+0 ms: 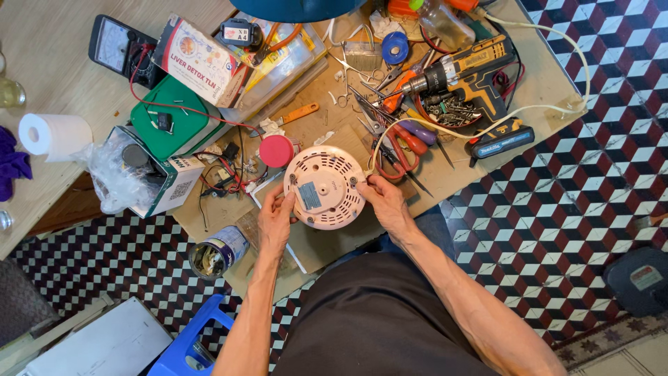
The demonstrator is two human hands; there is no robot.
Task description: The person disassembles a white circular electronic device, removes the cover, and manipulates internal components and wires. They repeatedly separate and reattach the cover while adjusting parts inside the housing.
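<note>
A pale pink round appliance base (325,186) with a blue label, beside a red lid (276,150) and a yellow-black drill (467,72).

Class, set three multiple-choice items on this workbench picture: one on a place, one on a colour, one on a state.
1. Where is the red lid?
A. Beside the round pink appliance base
B. On the floor
C. On the toilet roll

2. What colour is the cordless drill?
A. Blue
B. Yellow and black
C. White

3. How is the pink base held?
A. One hand
B. Both hands
C. Untouched

Key: 1 A, lid lies just beside it; 2 B, its body shows so; 3 B, left hand and right hand grip its rim.
</note>
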